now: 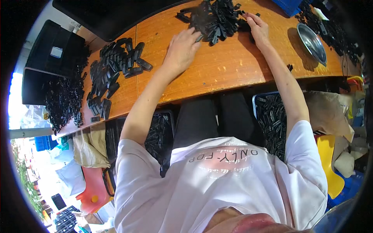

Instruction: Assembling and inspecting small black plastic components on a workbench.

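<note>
A heap of small black plastic parts (219, 21) lies at the far side of the wooden table. At its left edge my left hand (182, 50) rests low, fingers bent and closed around a dark part (199, 38) that is mostly covered. On the heap's right side my right hand (258, 30) has its thumb and fingers pinched together, with the end of a small black part showing at the tips. Its exact shape is too small to make out.
Longer black plastic pieces (116, 64) form a spread-out group on the left. A metal bowl (312, 43) stands at the right, near more black parts (334, 33). Below the table edge, bins of black parts (271, 120) flank my legs. A blue container (286, 6) sits far right.
</note>
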The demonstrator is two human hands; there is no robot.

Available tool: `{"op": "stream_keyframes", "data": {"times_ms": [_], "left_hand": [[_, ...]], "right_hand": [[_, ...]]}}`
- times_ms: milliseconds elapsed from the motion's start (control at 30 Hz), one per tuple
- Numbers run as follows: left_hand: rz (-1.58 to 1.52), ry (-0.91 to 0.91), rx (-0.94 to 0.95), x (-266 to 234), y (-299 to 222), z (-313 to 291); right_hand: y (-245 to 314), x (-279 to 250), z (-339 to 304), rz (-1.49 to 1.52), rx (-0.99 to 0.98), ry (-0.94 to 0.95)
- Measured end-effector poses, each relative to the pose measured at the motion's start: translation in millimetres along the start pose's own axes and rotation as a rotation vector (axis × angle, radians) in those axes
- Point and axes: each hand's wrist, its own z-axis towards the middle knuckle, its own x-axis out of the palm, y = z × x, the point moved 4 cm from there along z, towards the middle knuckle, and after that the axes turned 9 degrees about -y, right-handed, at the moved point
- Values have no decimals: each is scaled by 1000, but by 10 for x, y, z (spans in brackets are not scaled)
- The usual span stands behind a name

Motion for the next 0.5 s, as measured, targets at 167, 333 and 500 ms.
{"op": "stream_keyframes", "data": {"times_ms": [167, 333, 500], "left_hand": [[163, -64, 85, -137, -287, -329], [243, -121, 140, -302, -534, -484], [145, -143, 92, -353, -731, -709]], "right_hand": [[294, -194, -279, 399, 270, -31], [524, -656, -508, 60, 19, -88], [1012, -372, -887, -553, -216, 197]]}}
